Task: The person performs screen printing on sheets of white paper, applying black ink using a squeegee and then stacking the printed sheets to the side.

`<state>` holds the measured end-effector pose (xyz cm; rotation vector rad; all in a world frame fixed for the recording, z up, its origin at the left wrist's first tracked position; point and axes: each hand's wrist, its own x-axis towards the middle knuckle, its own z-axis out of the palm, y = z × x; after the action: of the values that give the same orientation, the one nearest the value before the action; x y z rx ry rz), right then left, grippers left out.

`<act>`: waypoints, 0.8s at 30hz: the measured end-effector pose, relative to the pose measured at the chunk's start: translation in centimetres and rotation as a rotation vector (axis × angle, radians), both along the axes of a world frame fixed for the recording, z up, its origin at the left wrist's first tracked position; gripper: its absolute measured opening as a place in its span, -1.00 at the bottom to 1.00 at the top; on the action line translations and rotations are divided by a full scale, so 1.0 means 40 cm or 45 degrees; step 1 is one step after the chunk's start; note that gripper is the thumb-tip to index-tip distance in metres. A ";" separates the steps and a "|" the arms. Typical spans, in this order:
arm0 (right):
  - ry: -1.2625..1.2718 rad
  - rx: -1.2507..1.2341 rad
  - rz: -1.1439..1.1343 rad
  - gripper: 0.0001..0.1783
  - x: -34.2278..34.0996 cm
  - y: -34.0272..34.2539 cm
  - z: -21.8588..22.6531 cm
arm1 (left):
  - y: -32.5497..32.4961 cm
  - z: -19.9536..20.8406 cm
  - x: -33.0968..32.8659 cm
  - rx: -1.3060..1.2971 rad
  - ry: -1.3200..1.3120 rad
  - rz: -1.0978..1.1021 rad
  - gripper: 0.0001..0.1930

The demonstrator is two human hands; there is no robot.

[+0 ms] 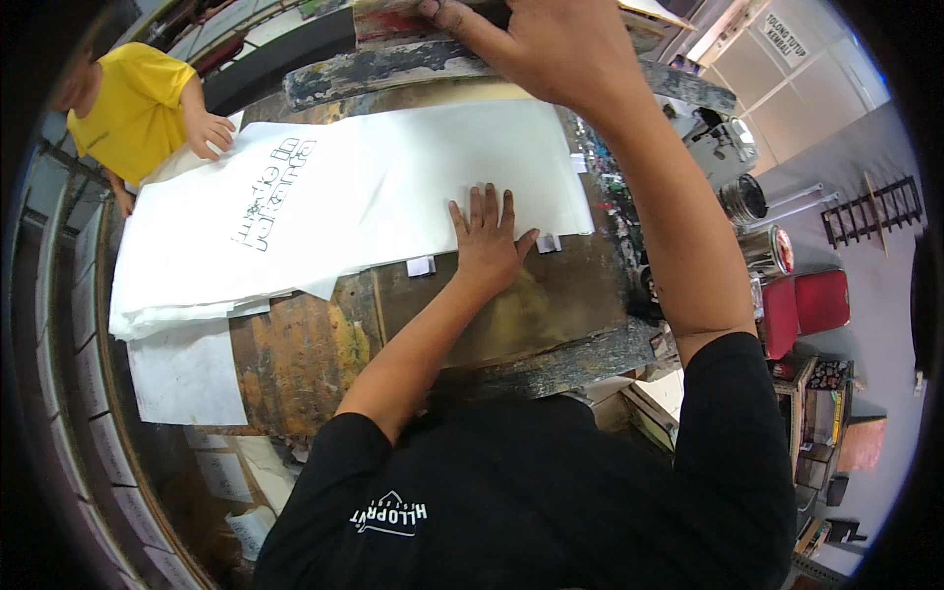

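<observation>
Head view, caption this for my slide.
Left hand spread on the white sheet; right hand past its far edge; a co-worker's hand near black lettering.

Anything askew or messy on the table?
Yes: the white sheets sit unevenly, with lower edges misaligned and one pointed corner jutting over the stained tabletop. Coloured flecks, probably paint, litter the surface beyond their right end.
</observation>
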<state>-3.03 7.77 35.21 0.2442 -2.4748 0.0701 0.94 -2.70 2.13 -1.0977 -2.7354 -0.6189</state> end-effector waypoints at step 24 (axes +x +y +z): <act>0.065 0.118 -0.132 -0.18 -0.028 -0.014 0.032 | 0.025 0.042 -0.013 -0.218 -0.095 -0.192 0.25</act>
<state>-4.16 7.19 36.51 0.1546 -2.4380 -0.0934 0.43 -1.70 3.80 -1.3554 -2.8320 -0.4585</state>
